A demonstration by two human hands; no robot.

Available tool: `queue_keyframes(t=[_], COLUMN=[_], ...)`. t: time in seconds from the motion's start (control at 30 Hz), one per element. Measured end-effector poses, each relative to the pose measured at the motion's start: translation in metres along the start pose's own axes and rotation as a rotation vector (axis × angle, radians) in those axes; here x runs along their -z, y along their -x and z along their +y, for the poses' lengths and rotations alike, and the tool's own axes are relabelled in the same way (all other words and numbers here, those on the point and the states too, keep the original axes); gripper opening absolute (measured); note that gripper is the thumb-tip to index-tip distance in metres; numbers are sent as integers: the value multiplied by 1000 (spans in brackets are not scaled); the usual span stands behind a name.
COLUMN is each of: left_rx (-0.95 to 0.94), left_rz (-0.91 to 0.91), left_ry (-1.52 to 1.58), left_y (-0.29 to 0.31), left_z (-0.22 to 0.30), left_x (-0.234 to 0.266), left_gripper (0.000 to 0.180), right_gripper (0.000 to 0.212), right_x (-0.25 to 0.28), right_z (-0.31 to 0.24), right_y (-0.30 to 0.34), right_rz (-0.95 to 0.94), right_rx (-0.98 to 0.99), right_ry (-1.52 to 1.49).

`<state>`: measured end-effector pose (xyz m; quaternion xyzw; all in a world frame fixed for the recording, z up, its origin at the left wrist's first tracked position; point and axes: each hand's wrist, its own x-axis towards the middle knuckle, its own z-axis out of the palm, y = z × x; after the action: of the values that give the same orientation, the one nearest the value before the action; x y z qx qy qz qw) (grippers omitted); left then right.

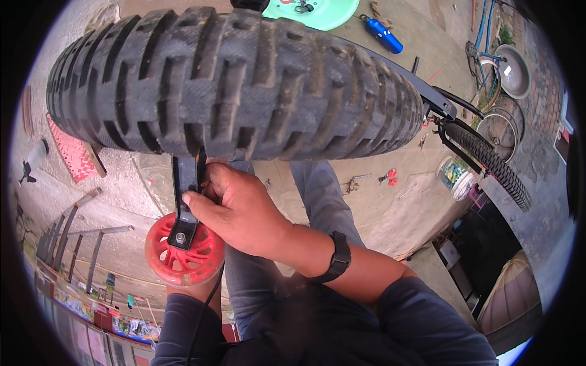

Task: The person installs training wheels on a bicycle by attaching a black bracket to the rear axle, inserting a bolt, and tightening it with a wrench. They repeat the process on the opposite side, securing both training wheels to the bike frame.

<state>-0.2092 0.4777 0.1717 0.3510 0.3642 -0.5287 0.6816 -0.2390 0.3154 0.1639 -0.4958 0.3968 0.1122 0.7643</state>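
Observation:
A knobbly black bicycle tyre (238, 85) fills the upper part of the view, close to me. Below its left half hangs a red training wheel (185, 257), joined by a bolt to a black metal bracket (185, 204). My right hand (235, 210), with a dark band at the wrist, is closed round the bracket just under the tyre. Its thumb presses on the bracket's face, and the other fingertips are out of sight. My left forearm (198, 291) rises behind the training wheel, which hides the left hand.
A second tyre (491, 161) stands to the right on the bicycle. On the ground are red-handled pliers (389, 177), a white bucket (457, 179) and a blue bottle (383, 35). Farther off are a mint-green basin (332, 13), a grey metal basin (514, 72) and a red patterned board (73, 149).

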Motion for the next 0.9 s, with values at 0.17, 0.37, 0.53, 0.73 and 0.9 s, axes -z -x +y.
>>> queue_keyframes(t=[0.17,0.37,0.53,0.73,0.9], left_rx=[-2,-17,-17,-3,7], left_rz=[-24,-80,-90,-68,-57], left_ry=[18,18,19,5,-1], left_y=[-32,-91,-103,-93,-85], left_z=[-2,-3,-2,-4,-5], left_x=[-6,-17,-19,-18,-14], left_gripper=[49,49,49,49,48], right_gripper=[16,29,32,26,25], right_x=[21,34,28,28,31], right_z=[2,11,11,3,1], right_y=[14,16,15,16,16], right_rz=[20,-45,-53,-84,-95], right_rx=[-32,-62,-64,-48,-74], right_ry=[-103,-378,-419,-443,-400])
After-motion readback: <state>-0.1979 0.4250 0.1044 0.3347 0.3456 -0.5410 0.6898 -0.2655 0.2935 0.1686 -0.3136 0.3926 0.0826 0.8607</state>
